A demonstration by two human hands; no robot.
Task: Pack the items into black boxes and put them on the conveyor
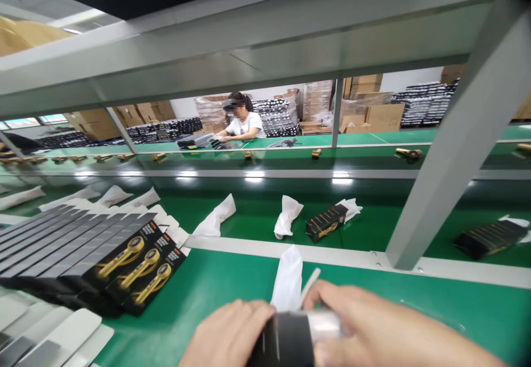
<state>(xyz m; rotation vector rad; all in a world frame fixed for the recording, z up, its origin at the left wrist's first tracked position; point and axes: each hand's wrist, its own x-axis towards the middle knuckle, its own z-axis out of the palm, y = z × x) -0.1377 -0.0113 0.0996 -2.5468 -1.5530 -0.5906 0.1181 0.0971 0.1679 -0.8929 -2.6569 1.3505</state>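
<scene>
Black carton sleeve (282, 340), long axis crosswise, held between both hands, close in front of body. Left hand (227, 335) closed on black end; right hand (365, 323) wrapped around glossy silvery end. White paper wrap (287, 278) upright just beyond hands. Stacked gold-printed boxes (103, 262) ahead, left of left hand.

Print on black product boxes (124, 256) unreadable (too small, blurred).

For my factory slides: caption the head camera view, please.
Left hand and right hand grip a black box over a green conveyor belt.
</scene>
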